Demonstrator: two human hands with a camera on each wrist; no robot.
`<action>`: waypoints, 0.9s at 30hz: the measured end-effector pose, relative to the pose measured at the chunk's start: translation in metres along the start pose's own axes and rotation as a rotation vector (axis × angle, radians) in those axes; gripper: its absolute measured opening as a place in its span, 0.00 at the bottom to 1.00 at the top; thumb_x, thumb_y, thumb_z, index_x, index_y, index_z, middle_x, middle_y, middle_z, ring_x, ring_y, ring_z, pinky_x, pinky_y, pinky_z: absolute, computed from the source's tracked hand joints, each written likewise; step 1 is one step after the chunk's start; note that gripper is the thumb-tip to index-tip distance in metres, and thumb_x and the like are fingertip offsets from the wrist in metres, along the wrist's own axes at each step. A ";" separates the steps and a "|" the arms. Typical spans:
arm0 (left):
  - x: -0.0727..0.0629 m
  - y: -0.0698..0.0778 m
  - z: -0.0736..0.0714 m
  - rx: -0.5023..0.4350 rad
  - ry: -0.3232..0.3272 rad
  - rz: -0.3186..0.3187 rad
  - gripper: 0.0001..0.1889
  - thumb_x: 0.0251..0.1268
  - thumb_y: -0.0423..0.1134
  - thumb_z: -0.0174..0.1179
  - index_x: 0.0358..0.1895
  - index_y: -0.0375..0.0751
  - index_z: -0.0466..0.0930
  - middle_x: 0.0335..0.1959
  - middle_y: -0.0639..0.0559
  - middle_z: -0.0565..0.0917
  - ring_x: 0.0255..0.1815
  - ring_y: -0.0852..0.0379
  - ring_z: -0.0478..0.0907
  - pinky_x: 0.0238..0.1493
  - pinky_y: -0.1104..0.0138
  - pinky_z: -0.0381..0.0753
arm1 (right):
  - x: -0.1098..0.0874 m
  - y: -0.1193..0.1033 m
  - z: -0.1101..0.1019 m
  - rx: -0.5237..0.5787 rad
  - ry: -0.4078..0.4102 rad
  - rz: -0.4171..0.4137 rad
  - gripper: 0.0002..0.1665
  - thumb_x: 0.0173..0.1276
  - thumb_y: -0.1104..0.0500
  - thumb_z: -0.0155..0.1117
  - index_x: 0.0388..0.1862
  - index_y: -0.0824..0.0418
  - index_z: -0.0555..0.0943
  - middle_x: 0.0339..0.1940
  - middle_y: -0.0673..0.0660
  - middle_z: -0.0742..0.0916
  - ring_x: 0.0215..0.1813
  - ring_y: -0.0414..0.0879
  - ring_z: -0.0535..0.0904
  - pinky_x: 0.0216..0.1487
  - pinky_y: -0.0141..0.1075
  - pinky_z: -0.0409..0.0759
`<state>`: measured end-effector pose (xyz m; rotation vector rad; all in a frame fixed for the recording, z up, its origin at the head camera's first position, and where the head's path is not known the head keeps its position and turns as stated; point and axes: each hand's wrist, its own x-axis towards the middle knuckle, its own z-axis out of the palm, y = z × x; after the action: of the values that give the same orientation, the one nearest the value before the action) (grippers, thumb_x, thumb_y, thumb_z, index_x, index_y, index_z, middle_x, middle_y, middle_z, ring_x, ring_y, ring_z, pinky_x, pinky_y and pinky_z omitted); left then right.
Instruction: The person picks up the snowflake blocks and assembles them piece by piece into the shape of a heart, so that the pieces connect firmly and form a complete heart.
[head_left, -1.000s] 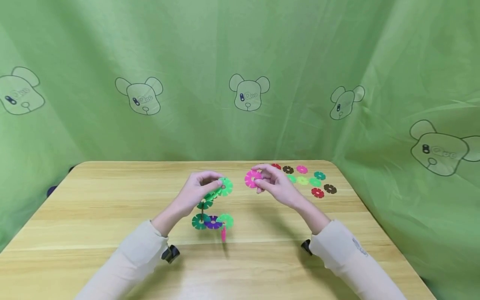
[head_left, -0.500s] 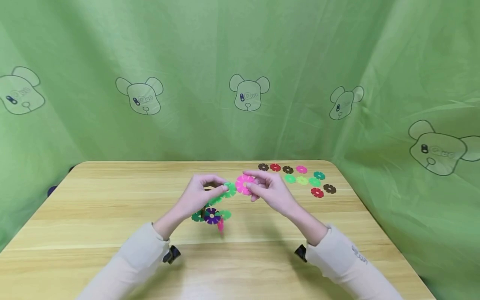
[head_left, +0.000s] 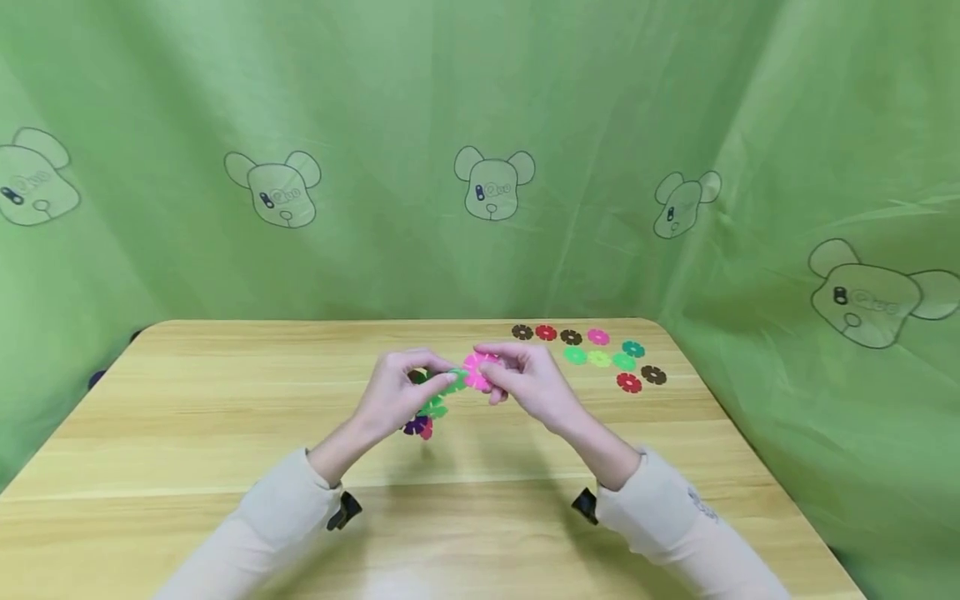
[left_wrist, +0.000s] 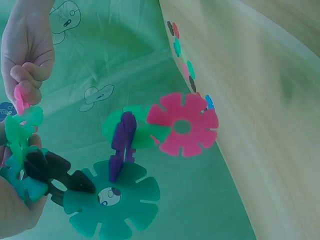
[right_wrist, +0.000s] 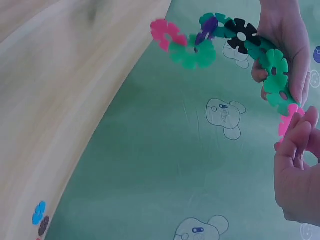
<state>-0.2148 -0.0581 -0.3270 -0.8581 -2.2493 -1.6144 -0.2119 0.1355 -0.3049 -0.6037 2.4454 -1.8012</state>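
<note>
My left hand (head_left: 393, 396) pinches the light green disc (head_left: 453, 383) at the upper end of a chain of slotted plastic discs. From there the chain hangs down, with a black disc (right_wrist: 245, 26), a teal disc (left_wrist: 137, 190), a purple disc (left_wrist: 120, 145) and a pink disc (left_wrist: 197, 107) at its far end. Between thumb and fingers my right hand (head_left: 534, 387) holds a single pink disc (head_left: 472, 368). Its edge meets the light green disc's edge, and the fingertips hide part of both. Both hands are raised over the wooden table (head_left: 480, 517).
Several loose slotted discs lie at the table's far right, among them a brown disc (head_left: 654, 367), a red disc (head_left: 629, 390) and a teal disc (head_left: 633, 342). A green curtain (head_left: 375, 233) printed with bear heads surrounds the table.
The right hand has moved left, bringing its pink disc from apart to against the light green disc. The chain below the left hand has swung up and back, more hidden behind that hand.
</note>
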 end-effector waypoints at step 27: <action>0.003 -0.006 0.014 -0.044 0.153 0.027 0.04 0.53 0.30 0.64 0.32 0.33 0.83 0.29 0.43 0.84 0.23 0.55 0.76 0.23 0.70 0.78 | -0.005 0.010 0.003 0.167 0.079 -0.087 0.23 0.64 0.71 0.52 0.59 0.74 0.67 0.27 0.46 0.83 0.28 0.37 0.80 0.38 0.33 0.81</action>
<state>-0.2187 -0.0455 -0.3352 -0.7447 -2.0966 -1.6631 -0.2093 0.1371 -0.3158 -0.6457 2.3176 -2.0749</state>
